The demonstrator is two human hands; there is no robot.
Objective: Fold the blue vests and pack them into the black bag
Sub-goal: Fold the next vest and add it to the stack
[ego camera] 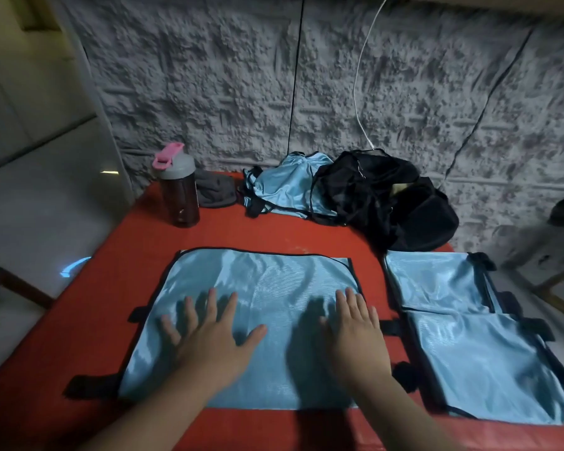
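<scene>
A light blue vest [267, 281] with black trim lies flat on the red table [111, 271] in front of me. My left hand [209, 333] rests flat on its left half, fingers spread. My right hand [355, 323] lies flat on its right half, fingers straight and together. Two folded blue vests [463, 323] lie side by side at the table's right edge. A crumpled pile of blue vests [284, 187] sits at the back. The black bag [381, 196] slumps at the back right, next to that pile.
A dark bottle [179, 190] with a grey lid and pink clasp stands at the back left. A grey cloth [214, 190] lies beside it. A rough grey wall rises behind the table, with a white cable [362, 92] hanging down it. Floor shows at left and right.
</scene>
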